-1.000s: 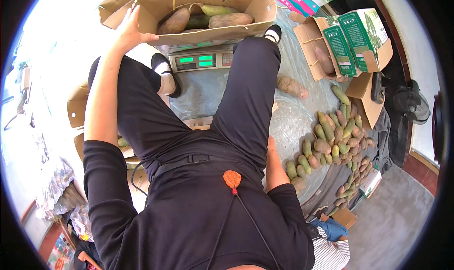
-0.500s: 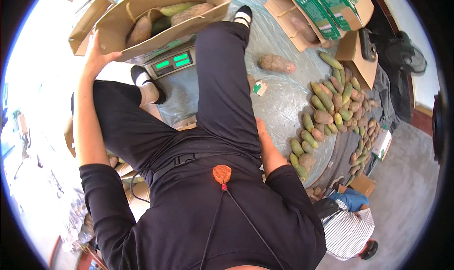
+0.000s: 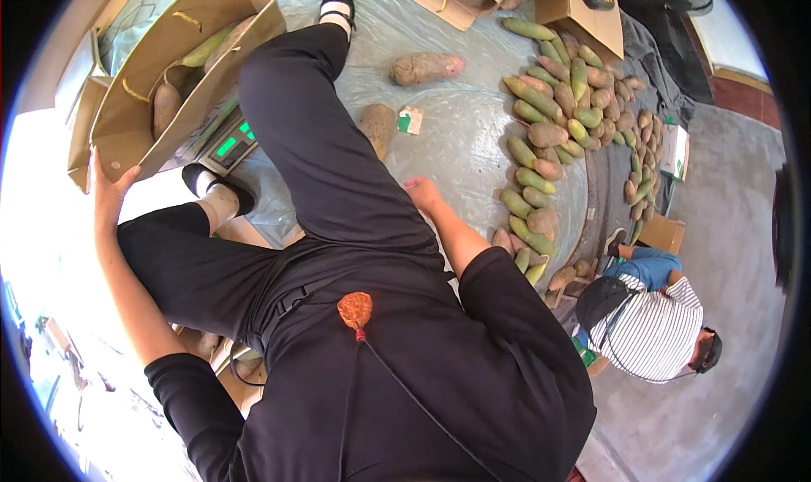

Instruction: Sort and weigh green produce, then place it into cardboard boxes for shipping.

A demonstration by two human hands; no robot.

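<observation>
My left hand (image 3: 110,186) grips the near corner of an open brown cardboard box (image 3: 127,127), its thumb along the front wall and its fingers on the side. Large elongated root vegetables lie inside the box, one brownish (image 3: 166,108) and one green (image 3: 207,49). The box rests on a digital scale (image 3: 228,147) with a lit green display. My right hand (image 3: 422,195) hangs beside my right thigh; the leg partly hides its fingers, and nothing shows in it. Nearest to it on the plastic sheet are a brown root (image 3: 378,129) and a torn green-and-white scrap (image 3: 410,120).
A reddish-brown root (image 3: 428,68) lies farther off. To the right stretches a long pile of green and brownish roots (image 3: 549,136). Cardboard boxes (image 3: 583,17) stand at the back. A person in a striped shirt (image 3: 659,334) crouches at the lower right.
The view has swung right, shifting the box and scale toward its left edge. My right hand has come farther out from behind my thigh. My left hand stays at the box.
</observation>
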